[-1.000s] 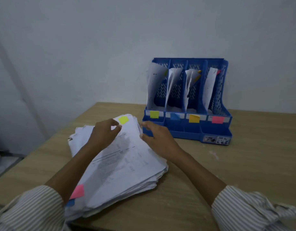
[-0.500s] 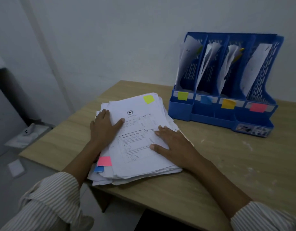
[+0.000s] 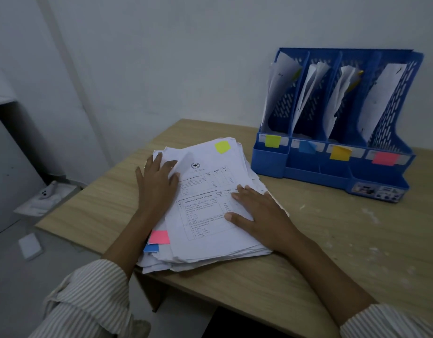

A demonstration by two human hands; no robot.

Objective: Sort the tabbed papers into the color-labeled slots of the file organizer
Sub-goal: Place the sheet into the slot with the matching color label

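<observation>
I see both hands lying flat on the paper stack (image 3: 210, 206). The left hand (image 3: 158, 189) rests palm down on the stack's left edge, fingers straight and spread, grip apart, holding nothing. The right hand (image 3: 261, 215) presses the stack's right side, fingers extended toward the left, grip likewise apart. Striped sleeves (image 3: 88, 303) cover both forearms near the lower frame edge.

The desk (image 3: 357, 252) is light wood grain, set against a pale wall (image 3: 186, 57). A phone (image 3: 45, 193) lies on a low surface to the left.

The stack sits at the desk's near left corner, its long axis running from the near edge away toward the wall, tilted slightly right. The top sheet carries a yellow-green tab (image 3: 222, 147) at its far end; a pink tab (image 3: 158, 236) and a blue tab (image 3: 151, 247) protrude at the near left. The file organizer (image 3: 308, 169) stands well apart at the far right, its 4 slots holding upright papers.
</observation>
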